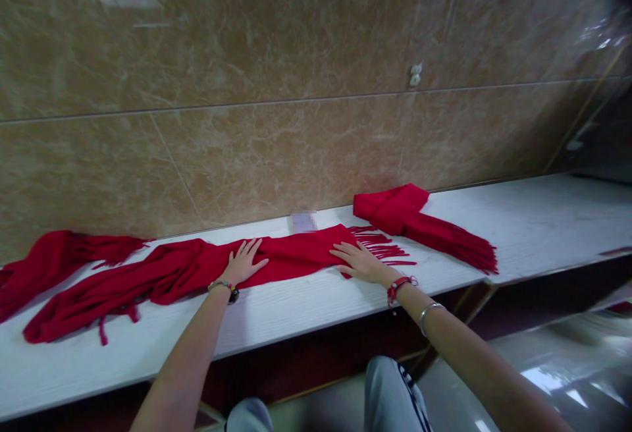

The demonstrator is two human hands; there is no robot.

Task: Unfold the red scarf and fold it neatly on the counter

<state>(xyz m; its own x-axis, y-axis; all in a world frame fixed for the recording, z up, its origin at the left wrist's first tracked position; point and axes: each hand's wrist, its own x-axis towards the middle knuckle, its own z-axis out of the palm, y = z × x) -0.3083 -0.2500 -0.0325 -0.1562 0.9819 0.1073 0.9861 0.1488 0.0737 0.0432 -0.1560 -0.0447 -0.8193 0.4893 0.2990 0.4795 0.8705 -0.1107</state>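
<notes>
A red fringed scarf (291, 254) lies lengthwise along the white bench top. Its right part is spread flat, with the fringe pointing right, while its left part is bunched in loose folds. My left hand (243, 263) rests on the scarf near where the flat part meets the folds, fingers spread. Close to the fringed end, my right hand (360, 261) lies palm down on the cloth, its fingers stretched out. Neither hand grips the fabric.
Another red scarf (424, 224) lies folded to the right, and a third red scarf (64, 257) is heaped at far left. A small pale blurred card (303, 222) sits against the tiled wall (276, 155). The white bench (553, 221) runs right, with open shelves below.
</notes>
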